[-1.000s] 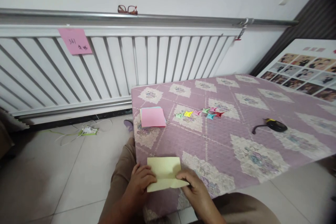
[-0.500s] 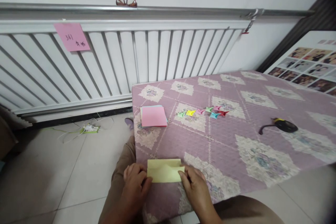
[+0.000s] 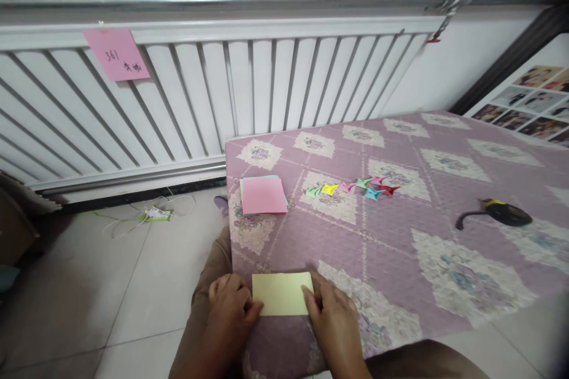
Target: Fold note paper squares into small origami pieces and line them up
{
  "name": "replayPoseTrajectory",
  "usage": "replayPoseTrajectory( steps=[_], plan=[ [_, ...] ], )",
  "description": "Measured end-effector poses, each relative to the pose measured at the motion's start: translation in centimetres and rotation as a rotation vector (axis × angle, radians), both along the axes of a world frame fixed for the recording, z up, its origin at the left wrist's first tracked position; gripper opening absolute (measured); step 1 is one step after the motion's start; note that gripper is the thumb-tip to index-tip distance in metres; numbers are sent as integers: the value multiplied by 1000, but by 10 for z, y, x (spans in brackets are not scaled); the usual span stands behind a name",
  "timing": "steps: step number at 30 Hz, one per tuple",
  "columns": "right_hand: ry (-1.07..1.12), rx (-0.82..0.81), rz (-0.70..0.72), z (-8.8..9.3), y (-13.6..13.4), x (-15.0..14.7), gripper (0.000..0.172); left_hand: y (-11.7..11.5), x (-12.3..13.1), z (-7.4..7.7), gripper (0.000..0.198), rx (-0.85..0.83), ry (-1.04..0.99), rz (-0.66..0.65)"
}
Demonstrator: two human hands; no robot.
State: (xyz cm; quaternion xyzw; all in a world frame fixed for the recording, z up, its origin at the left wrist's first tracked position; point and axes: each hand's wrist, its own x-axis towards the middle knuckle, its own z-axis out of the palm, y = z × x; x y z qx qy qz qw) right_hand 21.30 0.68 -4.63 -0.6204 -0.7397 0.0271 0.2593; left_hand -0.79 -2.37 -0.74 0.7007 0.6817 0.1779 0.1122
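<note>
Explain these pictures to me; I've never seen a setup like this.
No machine here: these are a person's two bare hands. Every picture comes from one camera worn on that person's head, looking forward and down. The left hand and right hand hold opposite ends of a yellow paper, near the edge of a cloth-covered table. Farther back on it lie a paper stack, pink on top, and some small folded paper shapes. Toward the right is a black and yellow object, hard to identify. Behind stands a white radiator.

Soft, diffuse light leaves the floor (image 3: 122, 284) dim at left; right-hand corners darken.
</note>
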Motion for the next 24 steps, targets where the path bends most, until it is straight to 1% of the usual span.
replayPoseTrajectory(
  steps=[8,11,13,15,16,18,19,20,21,22,24],
  plan=[
    [-31,7,17,-2,1,0,27,3,0,6,20,-52,-7,13],
    [-23,18,15,-2,1,0,27,1,-1,4,20,-27,15,-9],
    [-26,23,10,-2,0,0,28,-1,-3,0,14,15,37,-47],
    [-28,23,7,-1,0,-1,28,-1,-5,-5,5,99,56,-143],
    [-28,17,7,-1,0,-1,28,0,-6,-7,9,145,64,-233],
    [-27,0,9,0,0,-1,26,4,-7,-10,21,207,80,-464],
    [-28,-10,14,0,1,0,25,7,-8,-10,25,201,90,-592],
    [-28,-14,18,1,2,0,24,10,-8,-9,27,181,100,-680],
    [-28,-4,17,2,2,1,25,13,-8,-8,29,156,112,-749],
    [-26,22,4,3,2,1,26,16,-8,-6,29,138,122,-789],
    [-27,93,-24,5,-1,-2,29,19,-9,-5,30,129,142,-819]
  ],
)
